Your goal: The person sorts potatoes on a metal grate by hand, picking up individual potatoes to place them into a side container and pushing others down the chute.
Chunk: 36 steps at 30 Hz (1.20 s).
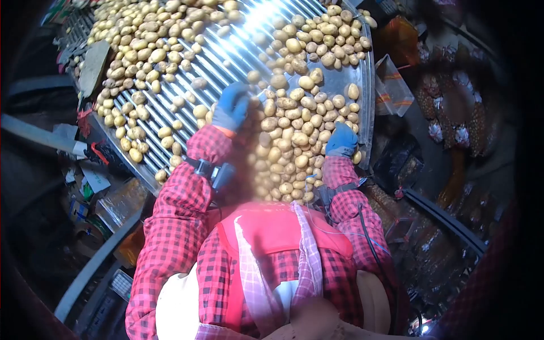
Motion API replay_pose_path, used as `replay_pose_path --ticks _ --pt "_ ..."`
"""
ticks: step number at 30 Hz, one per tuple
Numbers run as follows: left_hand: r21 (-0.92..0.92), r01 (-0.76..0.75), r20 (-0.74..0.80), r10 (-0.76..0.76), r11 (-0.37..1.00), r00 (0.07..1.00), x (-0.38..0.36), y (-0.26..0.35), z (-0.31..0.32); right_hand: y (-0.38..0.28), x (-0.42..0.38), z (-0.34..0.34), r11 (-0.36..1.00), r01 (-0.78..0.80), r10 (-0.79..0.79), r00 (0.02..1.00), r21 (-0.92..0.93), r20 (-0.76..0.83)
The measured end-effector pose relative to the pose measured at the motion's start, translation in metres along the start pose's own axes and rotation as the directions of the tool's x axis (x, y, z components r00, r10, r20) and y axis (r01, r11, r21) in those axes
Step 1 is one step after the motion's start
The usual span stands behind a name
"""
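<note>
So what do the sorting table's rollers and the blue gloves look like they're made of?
The rollers look like bare metal, probably polished steel: silvery, with a strong white glare. The glove on the left hand and the one on the right hand look like matte blue rubber or coated fabric; the blur leaves that open.

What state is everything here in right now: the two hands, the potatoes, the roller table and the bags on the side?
Left hand: in a blue glove, resting on the potatoes, grip unclear.
Right hand: in a blue glove, down among the potatoes near the table's edge, grip unclear.
Potatoes: loose, spread in heaps.
Roller table: metal rollers bare in the middle strip.
Clear bag: open, beside the table's edge.
Net bags: filled, beside the table.
</note>
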<state>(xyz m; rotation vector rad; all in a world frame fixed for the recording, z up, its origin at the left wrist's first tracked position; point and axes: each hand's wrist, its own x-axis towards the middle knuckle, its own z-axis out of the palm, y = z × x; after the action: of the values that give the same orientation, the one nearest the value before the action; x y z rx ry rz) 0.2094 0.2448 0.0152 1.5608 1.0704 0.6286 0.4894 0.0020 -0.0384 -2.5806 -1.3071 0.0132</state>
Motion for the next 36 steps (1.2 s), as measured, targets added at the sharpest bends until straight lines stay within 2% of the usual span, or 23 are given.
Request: replay_pose_path --ticks 3,4,5,8,9,10,11,12,13,14,16,17,18,20,22,23,26,27,30,31,34,35,36 --pt "-0.575 0.270 0.031 -0.309 0.772 0.951 -0.032 0.006 -0.026 -0.004 -0.001 -0.005 0.998 0.060 -0.057 0.996 0.032 -0.074" --pt "-0.749 0.298 0.115 -0.326 0.592 0.938 -0.048 0.015 -0.036 -0.018 0.000 -0.012 0.881 -0.197 0.228 0.973 0.429 -0.021" --pt "-0.815 0.493 0.445 -0.217 0.306 0.869 -0.070 0.024 -0.053 -0.033 0.005 -0.016 0.556 -0.401 0.445 0.883 0.728 0.146" --pt "-0.724 0.589 0.387 -0.495 0.359 0.778 -0.133 0.048 -0.044 -0.063 -0.007 -0.008 0.556 -0.255 0.241 0.960 0.791 0.140" --pt "-0.718 0.634 0.454 -0.497 0.288 0.740 -0.149 0.028 -0.038 -0.102 -0.017 -0.025 0.716 -0.064 0.061 0.998 0.695 0.028" --pt "-0.706 0.675 0.519 -0.491 0.216 0.700 -0.166 -0.001 -0.028 -0.130 -0.029 -0.039 0.647 -0.080 -0.038 0.990 0.758 0.137" --pt "-0.703 0.626 0.450 -0.472 0.336 0.758 -0.187 -0.013 -0.018 -0.159 -0.040 -0.053 0.578 -0.122 -0.136 0.961 0.807 0.242" --pt "-0.715 0.658 0.505 -0.477 0.237 0.720 -0.194 0.001 -0.017 -0.175 -0.058 -0.040 0.445 -0.084 -0.267 0.938 0.891 0.222" --pt "-0.799 0.596 0.507 -0.451 0.074 0.735 -0.199 -0.004 -0.012 -0.188 -0.064 -0.057 0.356 -0.153 -0.471 0.823 0.922 0.319" --pt "-0.851 0.516 0.504 -0.426 -0.096 0.752 -0.204 -0.010 -0.009 -0.196 -0.064 -0.067 0.407 -0.098 -0.523 0.791 0.908 0.319" --pt "-0.849 0.522 0.502 -0.436 -0.083 0.747 -0.214 0.004 -0.024 -0.208 -0.063 -0.075 0.492 0.021 -0.620 0.710 0.870 0.334" --pt "-0.850 0.521 0.498 -0.441 -0.077 0.747 -0.220 0.007 -0.031 -0.200 -0.044 -0.051 0.542 0.185 -0.679 0.670 0.819 0.298" --pt "-0.886 0.457 0.379 -0.454 0.072 0.806 -0.230 -0.014 -0.032 -0.214 -0.027 -0.078 0.708 0.206 -0.598 0.683 0.676 0.418" --pt "-0.859 0.386 0.214 -0.450 0.336 0.867 -0.245 -0.032 -0.043 -0.194 -0.008 -0.029 0.568 0.722 -0.798 0.601 0.394 0.049" --pt "-0.871 0.352 0.153 -0.491 0.343 0.858 -0.260 -0.049 -0.050 -0.180 -0.026 -0.020 0.511 0.827 -0.851 0.525 0.233 0.005" --pt "-0.873 0.344 0.131 -0.513 0.345 0.848 -0.268 -0.059 -0.051 -0.170 -0.036 -0.019 0.481 0.864 -0.873 0.488 0.149 -0.009" --pt "-0.916 0.348 0.183 -0.565 0.200 0.805 -0.283 -0.033 -0.066 -0.146 -0.046 -0.024 0.481 0.835 -0.876 0.449 0.268 0.174" --pt "-0.911 0.350 0.184 -0.546 0.218 0.818 -0.288 -0.025 -0.071 -0.137 -0.044 -0.023 0.514 0.808 -0.857 0.476 0.287 0.196" --pt "-0.938 0.345 0.259 -0.624 0.019 0.738 -0.298 -0.028 -0.075 -0.113 -0.040 -0.024 0.608 0.712 -0.794 0.544 0.351 0.272" --pt "-0.940 0.342 0.248 -0.670 0.009 0.699 -0.296 -0.015 -0.074 -0.115 -0.042 -0.028 0.608 0.730 -0.791 0.587 0.311 0.170" --pt "-0.917 0.386 0.248 -0.614 0.102 0.750 -0.299 -0.028 -0.060 -0.145 -0.051 -0.051 0.697 0.678 -0.698 0.568 0.234 0.436" --pt "-0.913 0.401 0.273 -0.615 0.077 0.740 -0.298 -0.026 -0.056 -0.155 -0.064 -0.044 0.660 0.698 -0.749 0.586 0.278 0.308" --pt "-0.907 0.417 0.298 -0.615 0.055 0.730 -0.294 -0.019 -0.050 -0.169 -0.070 -0.031 0.648 0.728 -0.729 0.511 0.221 0.455"
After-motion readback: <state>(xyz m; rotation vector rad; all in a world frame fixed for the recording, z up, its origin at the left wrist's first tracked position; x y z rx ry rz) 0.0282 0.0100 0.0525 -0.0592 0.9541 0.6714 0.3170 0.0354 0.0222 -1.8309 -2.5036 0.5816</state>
